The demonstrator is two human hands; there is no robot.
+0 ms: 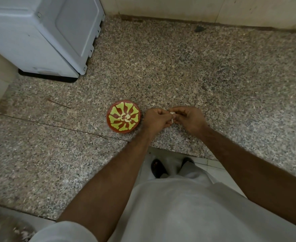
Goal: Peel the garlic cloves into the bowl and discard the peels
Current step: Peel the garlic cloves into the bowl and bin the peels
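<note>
A small red bowl (124, 116) with a yellow-green flower pattern stands on the speckled granite counter (178, 75). Several peeled garlic cloves (125, 117) lie in its middle. Just right of the bowl my left hand (156, 119) and my right hand (190, 118) meet above the counter. Between their fingertips they pinch a pale garlic clove (172, 113), and a white strip of peel (172, 120) hangs from it. Most of the clove is hidden by my fingers.
A white appliance (44, 35) stands at the counter's back left. A tiled wall (196, 9) closes the back. The counter's front edge runs under my forearms, with the floor and my feet (158, 167) below. A bin with peels (9, 229) shows at the bottom left.
</note>
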